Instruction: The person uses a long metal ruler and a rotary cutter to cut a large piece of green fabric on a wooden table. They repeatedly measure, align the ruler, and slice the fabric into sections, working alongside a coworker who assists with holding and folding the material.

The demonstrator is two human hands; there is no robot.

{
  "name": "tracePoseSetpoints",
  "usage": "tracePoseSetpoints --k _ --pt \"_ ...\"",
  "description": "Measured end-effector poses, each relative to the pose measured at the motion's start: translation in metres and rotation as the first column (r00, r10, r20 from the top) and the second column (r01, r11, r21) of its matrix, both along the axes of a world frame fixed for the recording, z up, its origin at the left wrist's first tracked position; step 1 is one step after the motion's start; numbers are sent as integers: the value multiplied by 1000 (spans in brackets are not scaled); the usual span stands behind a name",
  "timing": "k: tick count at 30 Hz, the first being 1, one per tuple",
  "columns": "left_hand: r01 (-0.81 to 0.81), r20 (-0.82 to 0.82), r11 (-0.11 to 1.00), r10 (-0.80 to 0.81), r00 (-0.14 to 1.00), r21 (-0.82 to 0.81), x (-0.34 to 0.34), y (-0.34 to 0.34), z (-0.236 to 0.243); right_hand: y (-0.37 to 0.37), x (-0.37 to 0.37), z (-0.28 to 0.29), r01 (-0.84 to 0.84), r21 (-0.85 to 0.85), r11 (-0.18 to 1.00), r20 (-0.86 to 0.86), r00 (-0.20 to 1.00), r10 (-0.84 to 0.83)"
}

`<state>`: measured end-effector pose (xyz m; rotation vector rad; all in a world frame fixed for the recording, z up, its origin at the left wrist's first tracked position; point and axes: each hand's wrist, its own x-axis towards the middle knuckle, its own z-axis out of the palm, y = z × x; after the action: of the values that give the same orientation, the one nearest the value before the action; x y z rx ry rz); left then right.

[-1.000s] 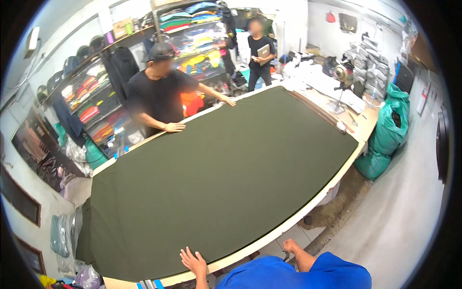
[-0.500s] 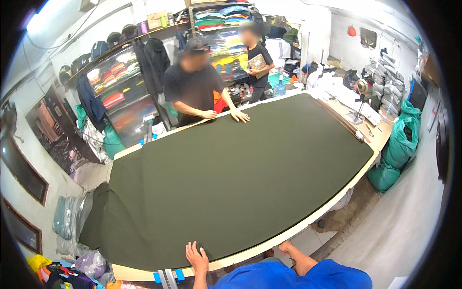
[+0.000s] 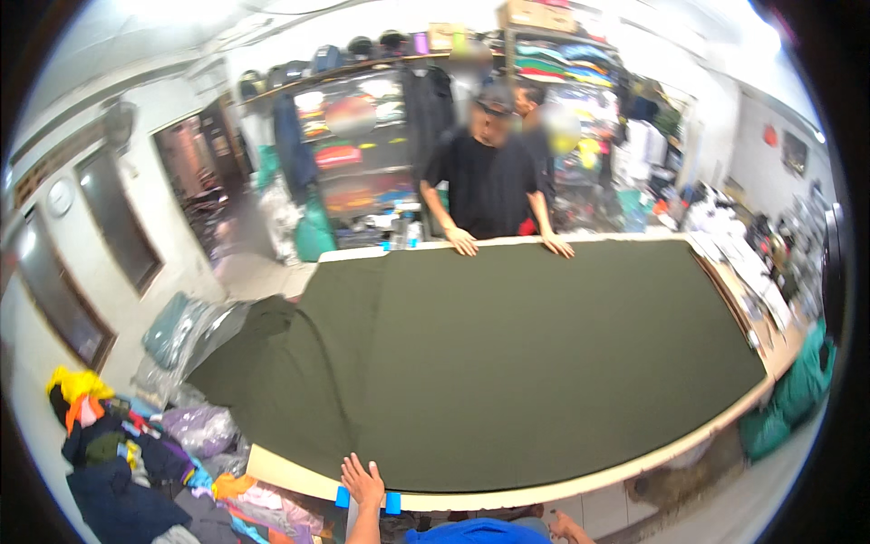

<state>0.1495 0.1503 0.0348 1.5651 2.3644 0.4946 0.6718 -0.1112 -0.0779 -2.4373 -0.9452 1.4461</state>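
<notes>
My left hand [image 3: 362,478] lies open, fingers apart, on the near edge of a large dark olive cloth [image 3: 535,354]. The cloth covers most of a pale-topped table [image 3: 616,476], with folds and a loose flap at its left end. Blue pieces [image 3: 392,503] sit at the table edge beside my left wrist. My right hand [image 3: 566,528] hangs low beside my blue top, below the table edge; its fingers are too small and blurred to read. Across the table, a co-worker in black [image 3: 480,186] has both hands resting on the cloth's far edge.
Another person [image 3: 533,131] stands behind the co-worker. Piles of colourful garments [image 3: 127,471] and bagged items [image 3: 181,340] lie left of the table. Green sacks [image 3: 779,408] and paper sheets [image 3: 757,286] are at the right. Shelves of folded clothes [image 3: 562,63] line the back wall.
My view has swung left and lifted, bringing more of the clothing pile and windows into sight. The co-worker's hands have moved apart along the far edge. My left hand stays on the cloth.
</notes>
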Motion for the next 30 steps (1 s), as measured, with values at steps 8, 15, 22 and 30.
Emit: tracePoseSetpoints --k 8,15,22,30 --pt "-4 29 985 -1 1000 171 -8 -41 -6 84 8 35 -78 -44 996 165 983 84" --pt "-50 255 834 -111 961 550 32 -65 25 64 -12 -4 -199 -136 970 153 964 219" --pt "-425 933 859 -145 330 285 16 -44 24 74 -44 24 -314 -241 918 175 917 359" --pt "-325 738 946 -224 -637 7 27 -4 83 60 -32 4 -238 -167 957 147 953 263"
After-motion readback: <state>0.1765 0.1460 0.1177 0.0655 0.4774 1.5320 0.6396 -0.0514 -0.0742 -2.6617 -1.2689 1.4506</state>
